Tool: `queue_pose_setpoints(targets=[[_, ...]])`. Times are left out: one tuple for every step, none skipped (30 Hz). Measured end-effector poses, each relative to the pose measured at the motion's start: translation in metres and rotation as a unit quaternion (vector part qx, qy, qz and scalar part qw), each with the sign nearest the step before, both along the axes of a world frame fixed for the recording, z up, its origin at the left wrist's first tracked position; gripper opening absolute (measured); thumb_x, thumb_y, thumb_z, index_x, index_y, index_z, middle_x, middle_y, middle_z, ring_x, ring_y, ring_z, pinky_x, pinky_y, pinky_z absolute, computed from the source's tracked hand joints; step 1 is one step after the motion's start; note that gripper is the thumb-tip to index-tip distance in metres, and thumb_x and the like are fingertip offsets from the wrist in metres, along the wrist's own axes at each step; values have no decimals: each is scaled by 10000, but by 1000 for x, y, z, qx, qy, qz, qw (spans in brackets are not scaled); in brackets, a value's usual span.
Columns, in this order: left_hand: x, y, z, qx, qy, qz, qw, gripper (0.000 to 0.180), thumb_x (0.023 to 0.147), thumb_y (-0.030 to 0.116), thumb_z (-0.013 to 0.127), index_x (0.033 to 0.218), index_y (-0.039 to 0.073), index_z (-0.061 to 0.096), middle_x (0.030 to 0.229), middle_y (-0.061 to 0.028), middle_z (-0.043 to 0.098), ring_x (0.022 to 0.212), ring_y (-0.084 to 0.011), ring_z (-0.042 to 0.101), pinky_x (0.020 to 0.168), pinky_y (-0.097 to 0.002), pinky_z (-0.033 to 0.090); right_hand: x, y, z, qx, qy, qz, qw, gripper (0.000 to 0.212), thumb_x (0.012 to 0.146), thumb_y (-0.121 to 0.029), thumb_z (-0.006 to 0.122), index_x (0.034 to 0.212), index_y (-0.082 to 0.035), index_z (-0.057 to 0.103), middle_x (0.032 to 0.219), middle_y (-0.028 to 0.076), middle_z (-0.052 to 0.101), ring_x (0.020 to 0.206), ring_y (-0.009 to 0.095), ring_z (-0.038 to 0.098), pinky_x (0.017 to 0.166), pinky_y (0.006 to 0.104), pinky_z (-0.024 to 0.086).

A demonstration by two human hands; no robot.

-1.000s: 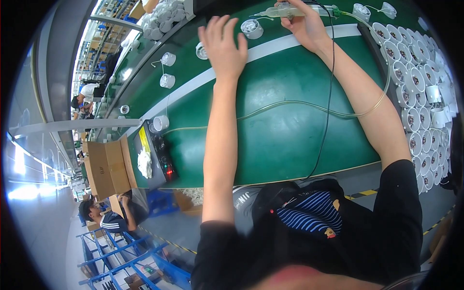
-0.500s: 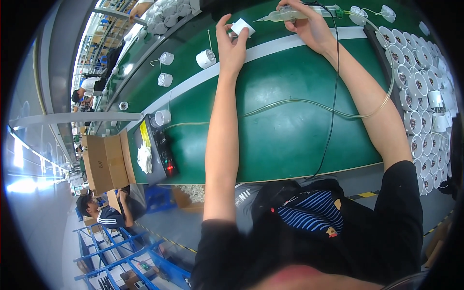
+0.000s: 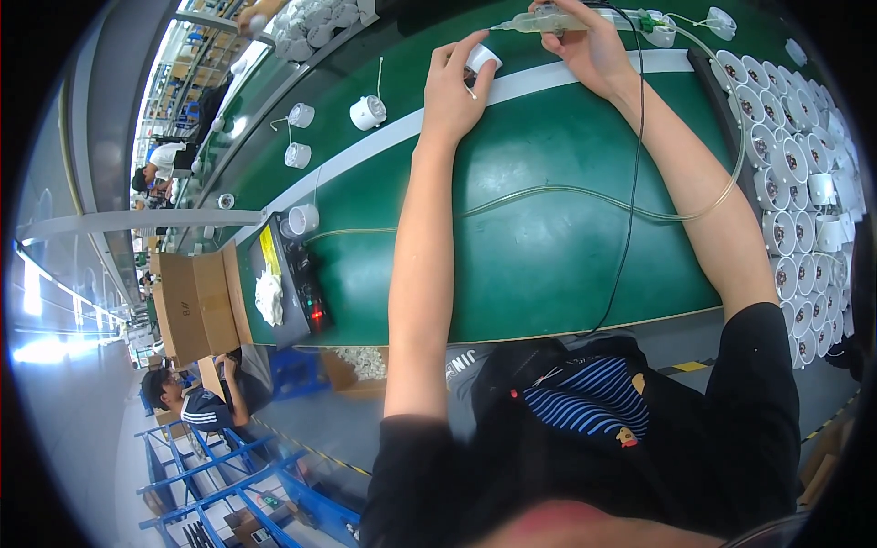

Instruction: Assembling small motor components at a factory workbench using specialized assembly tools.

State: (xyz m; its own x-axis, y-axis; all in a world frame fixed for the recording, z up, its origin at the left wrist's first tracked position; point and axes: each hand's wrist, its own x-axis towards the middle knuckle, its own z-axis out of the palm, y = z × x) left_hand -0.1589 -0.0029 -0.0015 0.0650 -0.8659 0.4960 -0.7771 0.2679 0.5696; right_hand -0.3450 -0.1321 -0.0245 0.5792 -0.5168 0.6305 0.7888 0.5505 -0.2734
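My left hand (image 3: 454, 99) is closed around a small white round housing (image 3: 484, 60), its fingers and thumb on either side. A thin white wire end shows by the thumb. Just right of it, my right hand (image 3: 592, 47) grips a clear dispensing syringe (image 3: 539, 22) that lies almost level. Its needle tip points left, close above the housing; whether they touch I cannot tell. A clear hose (image 3: 557, 189) runs from the syringe's rear over my right forearm and across the green table to a black dispenser box (image 3: 297, 283) with red lights.
On the green strip beyond the white rail (image 3: 534, 80) stand white housings with wires (image 3: 368, 112). A tray of white cups (image 3: 781, 192) fills the right side. A white cup (image 3: 303, 219) sits by the box. A black cable (image 3: 630, 228) crosses the table. Another person (image 3: 206, 402) sits at lower left.
My left hand has shifted right with the housing and turned it. The syringe tip has risen slightly. The loose housings on the far strip have drifted left.
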Motion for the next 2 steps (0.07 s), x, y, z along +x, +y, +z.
queue_pose_setpoints(targets=[[6, -1, -2, -5, -21, -1, 1000, 407, 922, 260, 723, 1295, 134, 622, 1292, -142, 546, 905, -262, 662, 841, -371, 562, 2, 0, -1, 3, -4, 0, 1000, 195, 989, -275, 607, 999, -92, 674, 893, 56, 657, 777, 157, 611, 576, 274, 429], [12, -4, -3, -11, -42, -2, 999, 449, 927, 252, 715, 1348, 142, 607, 1359, -150, 516, 929, -278, 667, 851, -381, 566, 4, 0, -1, 7, -7, -1, 1000, 200, 993, -279, 603, 999, -92, 674, 898, 58, 659, 778, 158, 611, 579, 276, 432]])
